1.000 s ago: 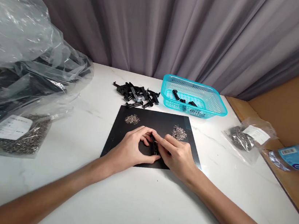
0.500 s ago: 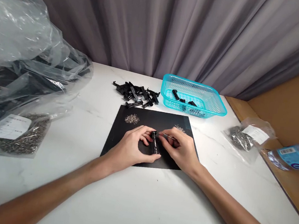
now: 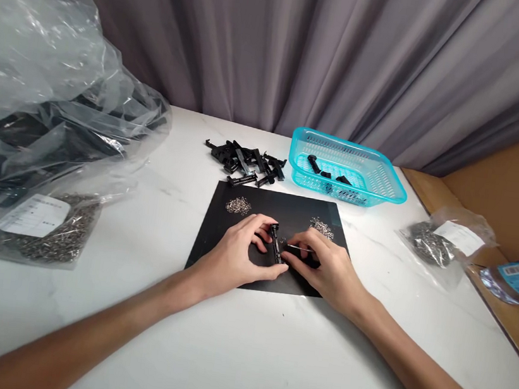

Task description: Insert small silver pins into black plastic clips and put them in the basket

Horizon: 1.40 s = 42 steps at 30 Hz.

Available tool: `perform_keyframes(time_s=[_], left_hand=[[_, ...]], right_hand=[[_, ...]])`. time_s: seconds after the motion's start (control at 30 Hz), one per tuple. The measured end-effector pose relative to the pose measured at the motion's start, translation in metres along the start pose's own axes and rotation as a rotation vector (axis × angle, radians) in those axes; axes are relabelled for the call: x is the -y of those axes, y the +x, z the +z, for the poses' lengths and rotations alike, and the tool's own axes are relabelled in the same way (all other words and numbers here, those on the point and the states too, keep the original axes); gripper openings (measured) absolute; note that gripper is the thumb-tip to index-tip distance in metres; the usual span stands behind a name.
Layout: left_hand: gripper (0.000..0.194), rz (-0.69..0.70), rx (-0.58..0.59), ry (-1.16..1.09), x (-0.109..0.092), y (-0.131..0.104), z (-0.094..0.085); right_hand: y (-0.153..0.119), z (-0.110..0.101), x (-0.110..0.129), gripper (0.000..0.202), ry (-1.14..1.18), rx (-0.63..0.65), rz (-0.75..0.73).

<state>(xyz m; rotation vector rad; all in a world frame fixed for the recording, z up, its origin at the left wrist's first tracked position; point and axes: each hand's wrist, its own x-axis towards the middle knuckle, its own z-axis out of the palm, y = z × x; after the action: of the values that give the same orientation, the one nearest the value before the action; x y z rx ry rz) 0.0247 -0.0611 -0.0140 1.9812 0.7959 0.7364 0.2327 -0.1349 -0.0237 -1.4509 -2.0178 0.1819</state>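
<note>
Seemingly to leave its side clear, the left hand [image 3: 235, 252] pinches the black part [image 3: 275, 242] endwise over the mat [image 3: 281, 206], short of its near edge, the right hand [image 3: 336, 268] pinches a slim metal tool [image 3: 299, 247] beside it, and silvery heaps [image 3: 239, 205] lie handy toward the mat's far corners.
</note>
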Motion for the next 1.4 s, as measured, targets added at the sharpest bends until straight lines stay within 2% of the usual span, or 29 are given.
perform_keyframes(time_s=[0.07, 0.23, 0.43, 0.57, 0.67, 0.8, 0.87, 0.93, 1.07, 1.17, 1.27, 1.4], left_hand=[[0.061, -0.002, 0.000, 0.009, 0.000, 0.000, 0.000], [0.062, -0.006, 0.001, 0.023, -0.001, -0.002, 0.000], [0.061, -0.001, -0.005, 0.045, -0.003, -0.002, 0.000], [0.062, -0.015, 0.004, 0.054, -0.005, -0.001, -0.001], [0.061, -0.028, 0.008, 0.052, -0.007, -0.002, -0.002], [0.059, -0.048, 0.021, 0.049, -0.007, -0.003, -0.002], [0.061, -0.043, 0.025, 0.050, -0.005, -0.003, -0.001], [0.063, -0.029, 0.024, 0.052, -0.003, -0.003, 0.000], [0.064, -0.014, 0.026, 0.054, 0.000, -0.002, 0.001], [0.063, 0.001, 0.051, 0.077, 0.000, -0.002, 0.000], [0.062, 0.030, 0.058, 0.136, -0.004, -0.005, -0.001], [0.064, 0.156, -0.038, 0.255, -0.011, -0.008, -0.003]], right_hand=[[-0.001, 0.001, -0.002, 0.025, -0.032, 0.000, -0.015], [-0.004, 0.000, -0.003, 0.035, -0.202, 0.129, -0.094], [0.001, 0.001, -0.004, 0.020, -0.092, -0.056, -0.026], [0.005, -0.007, -0.009, 0.013, 0.035, -0.064, 0.035], [0.006, -0.018, -0.008, 0.016, 0.088, 0.039, -0.009], [0.003, -0.034, 0.001, 0.023, 0.029, 0.306, -0.098], [0.001, -0.038, 0.004, 0.026, -0.010, 0.378, -0.097], [0.000, -0.037, 0.003, 0.026, -0.023, 0.355, -0.085], [0.004, -0.032, -0.002, 0.022, 0.031, 0.193, -0.085], [0.008, -0.031, -0.001, 0.018, 0.115, 0.118, -0.040], [0.011, -0.030, 0.002, 0.016, 0.173, 0.087, 0.011], [0.013, -0.028, 0.002, 0.014, 0.226, 0.086, 0.079]])
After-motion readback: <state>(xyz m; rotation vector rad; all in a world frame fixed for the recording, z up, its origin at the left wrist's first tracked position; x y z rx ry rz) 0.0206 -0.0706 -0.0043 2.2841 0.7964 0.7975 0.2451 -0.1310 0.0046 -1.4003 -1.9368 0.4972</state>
